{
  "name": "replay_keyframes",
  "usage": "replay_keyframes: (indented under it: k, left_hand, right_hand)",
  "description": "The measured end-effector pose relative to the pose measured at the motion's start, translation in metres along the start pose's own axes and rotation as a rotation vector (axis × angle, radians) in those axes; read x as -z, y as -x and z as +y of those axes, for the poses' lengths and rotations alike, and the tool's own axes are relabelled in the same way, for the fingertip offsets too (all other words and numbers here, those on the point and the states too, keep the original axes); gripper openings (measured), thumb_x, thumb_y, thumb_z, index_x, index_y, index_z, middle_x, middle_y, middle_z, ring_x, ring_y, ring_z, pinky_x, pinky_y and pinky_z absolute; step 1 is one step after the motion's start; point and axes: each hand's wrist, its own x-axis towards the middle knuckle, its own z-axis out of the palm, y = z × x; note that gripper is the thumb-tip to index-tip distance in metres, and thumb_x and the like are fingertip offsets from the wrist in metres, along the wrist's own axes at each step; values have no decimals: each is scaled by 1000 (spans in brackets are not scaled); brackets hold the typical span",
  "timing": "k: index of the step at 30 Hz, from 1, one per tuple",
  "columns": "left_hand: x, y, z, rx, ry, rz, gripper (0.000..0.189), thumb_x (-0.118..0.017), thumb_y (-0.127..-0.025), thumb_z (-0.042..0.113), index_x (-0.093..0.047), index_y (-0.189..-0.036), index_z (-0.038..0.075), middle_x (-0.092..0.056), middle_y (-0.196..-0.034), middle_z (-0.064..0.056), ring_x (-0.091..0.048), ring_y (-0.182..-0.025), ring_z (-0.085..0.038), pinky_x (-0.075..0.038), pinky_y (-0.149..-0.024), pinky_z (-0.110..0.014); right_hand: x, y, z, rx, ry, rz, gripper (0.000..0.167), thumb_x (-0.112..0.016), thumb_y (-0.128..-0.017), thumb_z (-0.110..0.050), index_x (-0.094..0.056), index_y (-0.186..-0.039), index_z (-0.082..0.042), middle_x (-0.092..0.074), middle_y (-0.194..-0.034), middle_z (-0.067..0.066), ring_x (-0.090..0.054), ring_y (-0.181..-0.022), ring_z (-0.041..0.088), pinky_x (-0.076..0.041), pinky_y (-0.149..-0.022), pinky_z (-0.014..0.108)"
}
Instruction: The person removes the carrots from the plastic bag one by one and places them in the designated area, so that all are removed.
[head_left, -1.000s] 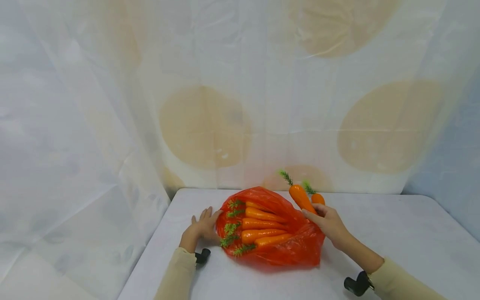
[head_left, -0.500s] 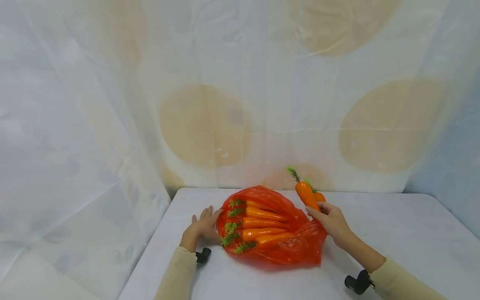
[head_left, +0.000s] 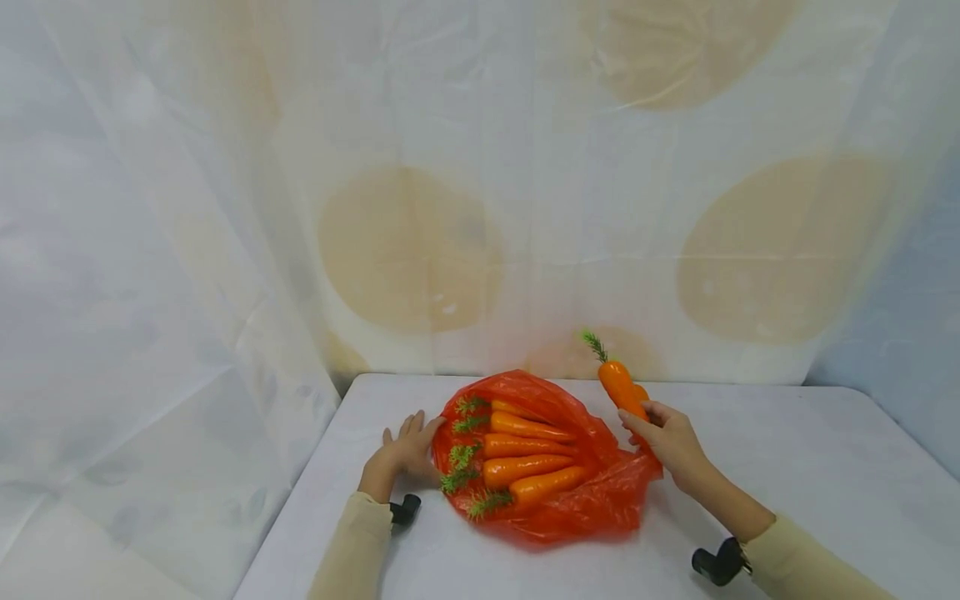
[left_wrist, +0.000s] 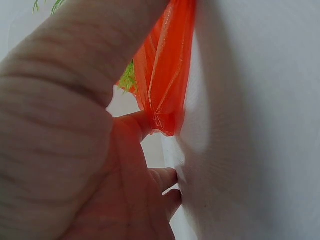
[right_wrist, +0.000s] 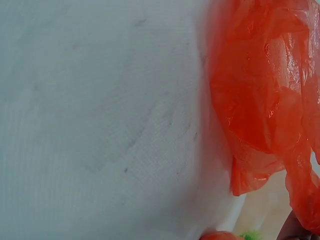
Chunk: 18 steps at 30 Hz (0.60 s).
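Head view: red bag [head_left: 615,502] holds perhaps five carrots [head_left: 528,445].

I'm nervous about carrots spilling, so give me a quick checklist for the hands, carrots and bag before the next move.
1. Right hand grips the front carrot: ok, held below its leafy top.
2. Rear carrot held securely too: cannot tell, it is mostly hidden.
3. Left hand touches the bag: ok, at its left end.
4. Bag clear of the right hand: not ok, its right end runs up against the fingers.
5. Five visible carrots inside the bag: ok, lying side by side, leaves toward the left hand.
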Motion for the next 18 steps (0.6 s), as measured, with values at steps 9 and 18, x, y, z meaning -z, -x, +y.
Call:
replay_keyframes:
  k: [9, 18]
  left_hand:
    - [-1, -1, -2, 12, -10, -11, 105, -88, -67, 34, -31, -154, 22, -12, -164, -20, -9, -151, -43, 1, -113, -74]
    - [2, 1, 1, -8, -37, 4, 105, -88, -67, 38, -32, -154, 20, -15, -163, -23, -13, -150, -44, -4, -112, -77]
  right_hand:
    - [2, 0, 3, -18, 26, 3, 62, -65, -94, -45, -52, -133, 1, -62, -113, 16, -61, -86, 21, -57, -74, 20]
    - [10, -5, 5, -15, 84, 12, 72, -61, -93, -53, -50, -138, 1, -60, -121, 21, -54, -95, 25, -54, -70, 20]
